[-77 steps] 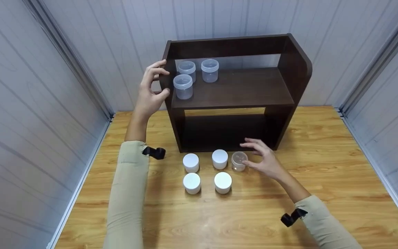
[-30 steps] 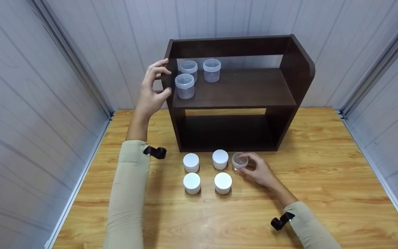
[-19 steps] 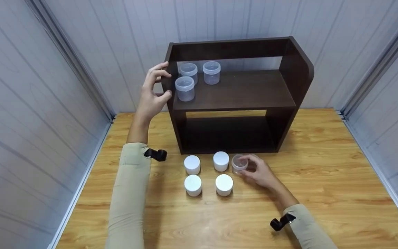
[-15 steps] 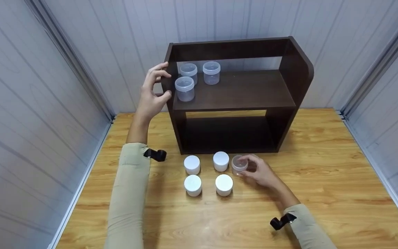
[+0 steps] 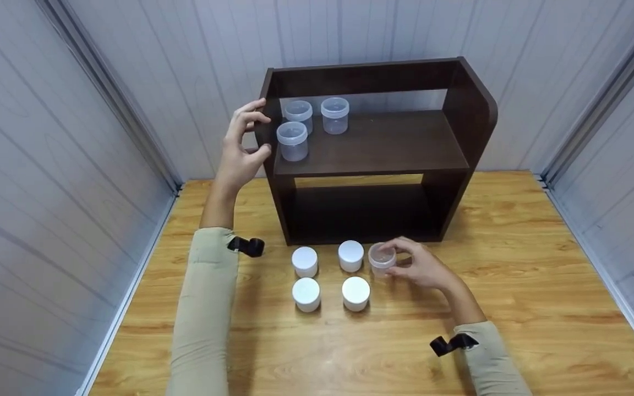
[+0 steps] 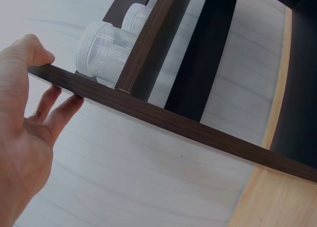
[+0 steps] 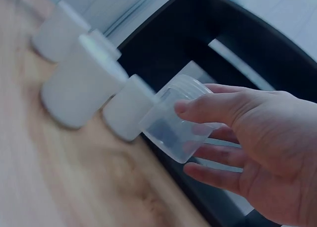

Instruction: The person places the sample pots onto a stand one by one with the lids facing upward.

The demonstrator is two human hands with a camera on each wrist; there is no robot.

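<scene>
Our right hand [image 5: 419, 268] pinches the clear jar [image 5: 381, 258]; lifted carelessly, we could topple the nearest white-lidded jar [image 5: 350, 255]. Our left hand [image 5: 241, 144] grips the shelf [image 5: 383, 144].

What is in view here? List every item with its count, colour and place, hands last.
Clear jar: one, see-through with clear lid, on the table in front of the shelf, gripped by the right hand.
White jars: four, white, in a two-by-two block on the table left of the clear jar.
Clear jars on shelf: three, see-through, at the left end of the upper board.
Shelf unit: one, dark brown, two levels, at the back of the table; lower level holds nothing visible.
Table: one, light wood grain.
Walls: pale grey panels on three sides.
Left hand: grips the shelf unit's left side panel.
Right hand: fingers curled round the clear jar.
</scene>
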